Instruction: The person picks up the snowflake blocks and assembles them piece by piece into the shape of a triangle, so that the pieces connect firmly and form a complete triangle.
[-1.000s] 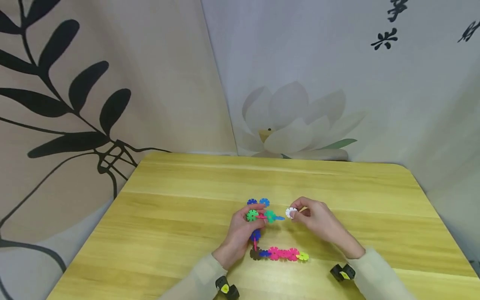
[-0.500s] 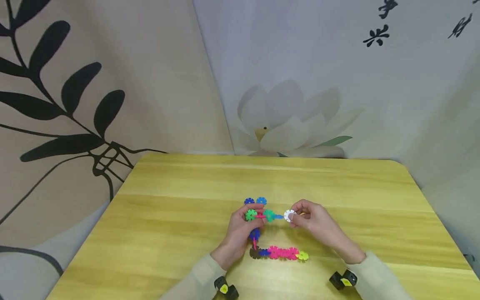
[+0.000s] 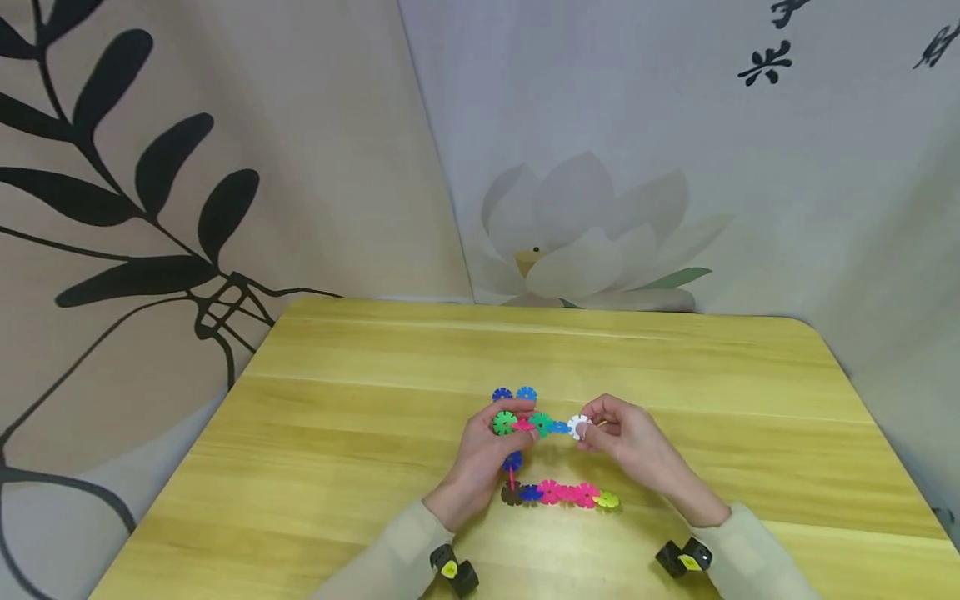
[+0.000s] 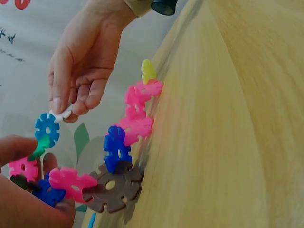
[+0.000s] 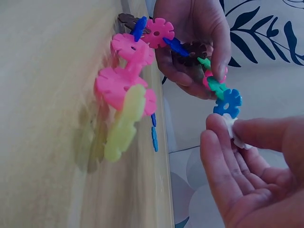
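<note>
Nearest, a row of plastic discs (image 3: 558, 493) (brown, blue, pink, yellow) rests on the wooden table (image 3: 337, 433). Just above it, the left hand (image 3: 480, 462) curls its fingers round the raised end of the chain (image 3: 525, 427). At 3 o'clock from that, the right hand (image 3: 630, 442) pinches a white disc (image 3: 578, 427) touching the chain's light-blue disc (image 3: 558, 427). At 12 o'clock lie two blue discs (image 3: 514, 394), apart.

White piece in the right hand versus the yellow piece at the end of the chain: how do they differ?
The white piece is pinched by the right hand and held up against the light blue piece; the yellow piece is free of both hands, down at the table, already joined to pink pieces. Both are notched discs.
</note>
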### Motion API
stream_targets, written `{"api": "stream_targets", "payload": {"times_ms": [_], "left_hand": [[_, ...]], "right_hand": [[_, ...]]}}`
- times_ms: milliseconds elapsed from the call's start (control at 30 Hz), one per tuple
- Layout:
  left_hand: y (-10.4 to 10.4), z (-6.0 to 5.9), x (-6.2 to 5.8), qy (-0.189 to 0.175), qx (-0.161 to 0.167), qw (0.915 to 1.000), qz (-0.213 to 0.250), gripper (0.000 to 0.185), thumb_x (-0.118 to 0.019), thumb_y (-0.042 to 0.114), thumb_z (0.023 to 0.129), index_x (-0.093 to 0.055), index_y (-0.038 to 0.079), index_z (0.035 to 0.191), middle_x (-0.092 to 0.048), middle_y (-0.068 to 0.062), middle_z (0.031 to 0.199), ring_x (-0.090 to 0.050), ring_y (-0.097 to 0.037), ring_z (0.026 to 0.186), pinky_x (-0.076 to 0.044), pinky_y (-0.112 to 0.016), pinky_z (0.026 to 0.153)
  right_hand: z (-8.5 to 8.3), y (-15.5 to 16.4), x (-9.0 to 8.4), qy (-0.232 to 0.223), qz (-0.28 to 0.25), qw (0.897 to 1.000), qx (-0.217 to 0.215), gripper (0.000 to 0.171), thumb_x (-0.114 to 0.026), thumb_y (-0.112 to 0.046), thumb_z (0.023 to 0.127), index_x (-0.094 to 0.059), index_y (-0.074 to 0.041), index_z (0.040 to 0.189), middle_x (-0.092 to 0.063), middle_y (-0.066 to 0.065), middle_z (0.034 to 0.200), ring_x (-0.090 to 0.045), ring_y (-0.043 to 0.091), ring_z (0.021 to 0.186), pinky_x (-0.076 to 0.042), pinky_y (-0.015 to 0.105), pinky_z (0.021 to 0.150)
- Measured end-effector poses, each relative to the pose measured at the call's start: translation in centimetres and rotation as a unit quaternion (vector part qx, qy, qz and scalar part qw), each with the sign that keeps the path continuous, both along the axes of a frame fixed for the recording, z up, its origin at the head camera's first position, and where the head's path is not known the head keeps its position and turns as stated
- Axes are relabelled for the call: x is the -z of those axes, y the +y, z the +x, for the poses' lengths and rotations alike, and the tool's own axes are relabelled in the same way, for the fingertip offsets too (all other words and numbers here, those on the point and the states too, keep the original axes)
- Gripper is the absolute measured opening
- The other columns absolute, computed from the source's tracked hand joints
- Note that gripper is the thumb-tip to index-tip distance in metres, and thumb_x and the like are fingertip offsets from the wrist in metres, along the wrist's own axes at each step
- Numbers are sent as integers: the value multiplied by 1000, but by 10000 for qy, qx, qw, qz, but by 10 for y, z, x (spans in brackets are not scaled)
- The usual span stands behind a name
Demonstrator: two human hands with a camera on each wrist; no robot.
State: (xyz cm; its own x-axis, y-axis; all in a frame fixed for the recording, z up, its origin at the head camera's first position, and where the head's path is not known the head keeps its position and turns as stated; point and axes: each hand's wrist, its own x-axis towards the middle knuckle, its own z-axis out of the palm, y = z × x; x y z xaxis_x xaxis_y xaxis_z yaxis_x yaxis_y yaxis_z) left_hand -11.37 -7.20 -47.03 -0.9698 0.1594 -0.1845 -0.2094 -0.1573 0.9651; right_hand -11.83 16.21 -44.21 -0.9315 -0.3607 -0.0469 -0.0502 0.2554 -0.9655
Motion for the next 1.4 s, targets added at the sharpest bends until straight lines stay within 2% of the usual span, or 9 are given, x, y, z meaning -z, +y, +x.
{"api": "stream_targets", "payload": {"times_ms": [67,200,300,367,633,900,1167,1267,1400], "left_hand": [[1,0,0,55,65,10000,-49,38,-80,2,83,-71,3,120,-66,-7,130,-53,-25,122,-52,-31,86],[2,-2,2,105,70,9996,-238,34,-84,7,84,-70,3,114,-67,-9,124,-63,-22,105,-54,-30,83],[4,-3,1,67,-86,9983,-572,33,-86,11,83,-69,5,111,-65,-9,117,-62,-18,89,-53,-31,79],[5,-2,0,20,-172,9973,-716,31,-87,13,83,-69,5,107,-64,-8,113,-61,-18,86,-52,-31,78],[3,-3,0,-110,-214,9976,-642,24,-87,11,82,-69,5,96,-67,-6,100,-61,-18,85,-51,-33,80],[3,-4,-1,-188,-305,9975,-602,24,-88,9,80,-69,5,94,-67,-6,100,-61,-17,84,-52,-32,78],[4,-5,-6,-101,-243,9962,-832,24,-87,10,80,-68,5,94,-63,-3,90,-58,-16,78,-47,-29,73],[4,-5,-6,-130,-184,9959,-877,24,-87,10,81,-68,6,95,-63,-3,92,-58,-16,77,-47,-29,72],[3,-5,-5,-183,-132,9968,-767,26,-86,9,81,-68,6,99,-62,-6,102,-57,-16,82,-48,-28,74]], "right_hand": [[1,0,1,-2,17,10000,28,20,-65,-7,102,-58,9,112,-71,23,98,-73,38,90,-63,39,79],[1,-1,1,21,72,9999,143,15,-66,-3,100,-60,8,109,-72,20,95,-73,39,89,-63,39,78],[2,-3,0,72,87,9996,250,13,-67,-1,99,-61,8,107,-72,16,93,-74,40,88,-63,40,78],[3,-4,-1,129,126,9993,336,12,-68,-1,98,-62,7,106,-73,13,91,-74,39,87,-63,39,77],[2,-9,1,272,116,9984,480,8,-70,2,96,-65,6,101,-74,12,89,-75,38,83,-63,39,76],[-1,-9,3,220,-55,9989,401,9,-70,0,97,-65,7,99,-74,15,91,-75,40,84,-63,40,77],[-3,-9,3,192,-58,9993,327,11,-70,-3,98,-65,6,101,-75,14,91,-75,39,85,-63,41,77],[-4,-6,3,175,23,9994,291,13,-71,-5,98,-66,6,102,-75,13,89,-75,38,85,-63,40,77],[-6,-3,5,228,311,9990,235,19,-73,-13,98,-67,4,106,-75,10,91,-75,35,87,-63,40,77]]}}
